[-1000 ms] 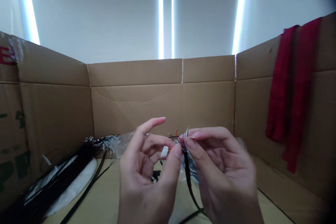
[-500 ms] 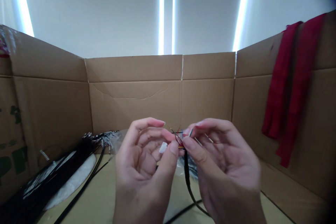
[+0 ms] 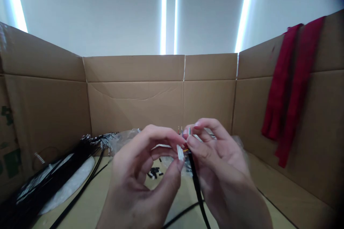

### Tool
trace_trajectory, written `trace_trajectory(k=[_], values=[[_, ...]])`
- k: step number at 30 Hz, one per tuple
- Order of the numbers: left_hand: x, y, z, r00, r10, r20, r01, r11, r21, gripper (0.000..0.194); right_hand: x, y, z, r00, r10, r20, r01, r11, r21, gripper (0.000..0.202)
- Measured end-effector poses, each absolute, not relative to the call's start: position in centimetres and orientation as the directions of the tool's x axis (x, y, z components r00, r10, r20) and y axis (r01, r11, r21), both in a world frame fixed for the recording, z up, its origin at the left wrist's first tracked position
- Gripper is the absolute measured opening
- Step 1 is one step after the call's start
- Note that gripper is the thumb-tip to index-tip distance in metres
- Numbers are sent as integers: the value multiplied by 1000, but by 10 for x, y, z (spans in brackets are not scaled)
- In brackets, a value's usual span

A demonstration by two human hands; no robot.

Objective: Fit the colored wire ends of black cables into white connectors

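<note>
Between thumb and forefinger, my left hand [image 3: 150, 171] pinches a small white connector [image 3: 180, 153]. Close against it, my right hand [image 3: 219, 164] is closed on the end of a black cable [image 3: 197, 186], where thin coloured wires [image 3: 185, 150] come out. A yellow wire runs beside the connector; whether it sits inside cannot be made out. A thin light and green wire stands up by the right thumb. From the right fingers the cable hangs down toward the bottom edge. Fingertips hide most of the wire ends.
At the left lies a thick bundle of black cables [image 3: 53, 175] with pale ends, on a white round sheet [image 3: 67, 189]. Small black and white pieces [image 3: 154, 172] and clear plastic bags [image 3: 123, 141] lie behind my hands. Cardboard walls [image 3: 134, 103] surround the table; red cloth strips [image 3: 298, 86] hang right.
The white connector has moved right, up to the wires, and now sits between my left thumb and forefinger. My left hand has turned and closed in. The view has shifted slightly.
</note>
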State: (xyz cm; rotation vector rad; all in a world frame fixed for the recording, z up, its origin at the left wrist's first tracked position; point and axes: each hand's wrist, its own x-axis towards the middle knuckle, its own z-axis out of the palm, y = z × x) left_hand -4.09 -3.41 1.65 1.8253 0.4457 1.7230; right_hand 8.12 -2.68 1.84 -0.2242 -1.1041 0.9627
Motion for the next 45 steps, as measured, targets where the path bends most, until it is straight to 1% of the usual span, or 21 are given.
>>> trace_trajectory(k=[2,5,7,9,12,14,16,19,21,24,28,32,35,37,41,45], values=[[-40,-32,18,81,578,812,-161,-796,583,24,83,-27,19,31,797,603,-631,483,-607,15],[-37,-29,20,20,603,798,-205,-778,593,18,84,-27,20,-69,855,513,-710,319,-628,15],[-34,-27,22,-40,635,772,-230,-757,611,17,84,-27,21,-114,874,472,-735,245,-632,17],[-30,-26,22,-105,663,741,-250,-739,625,17,83,-27,21,-127,883,452,-743,217,-633,18],[-26,-24,20,-165,683,712,-289,-724,627,16,85,-28,20,-113,877,467,-699,264,-665,13],[-24,-23,19,-180,681,710,-295,-726,621,16,89,-29,19,-111,854,508,-617,342,-709,11],[-25,-23,19,-196,678,708,-282,-731,622,15,92,-29,19,-124,825,552,-508,425,-749,16],[-26,-23,20,-214,681,700,-259,-730,632,13,93,-28,19,-111,787,607,-394,526,-754,23],[-27,-24,22,-208,681,702,-273,-729,628,13,91,-27,19,-82,775,626,-401,550,-733,22],[-27,-25,23,-202,675,709,-312,-731,607,15,89,-27,22,-69,783,618,-471,520,-712,19],[-29,-26,22,-166,674,720,-320,-728,607,17,90,-28,22,-103,791,603,-519,475,-711,18],[-32,-25,21,-148,686,712,-297,-718,630,20,90,-30,20,-161,782,602,-532,445,-721,9],[-35,-23,20,-177,690,702,-268,-720,640,20,89,-30,19,-207,789,579,-519,413,-748,6],[-36,-23,20,-187,677,712,-247,-734,633,19,89,-30,18,-193,797,573,-513,416,-751,6],[-35,-28,20,-208,630,748,-173,-776,606,11,88,-29,17,-120,802,585,-450,481,-752,8],[-34,-36,21,-160,621,767,-38,-780,624,15,86,-29,17,-55,781,622,-370,563,-739,10]])
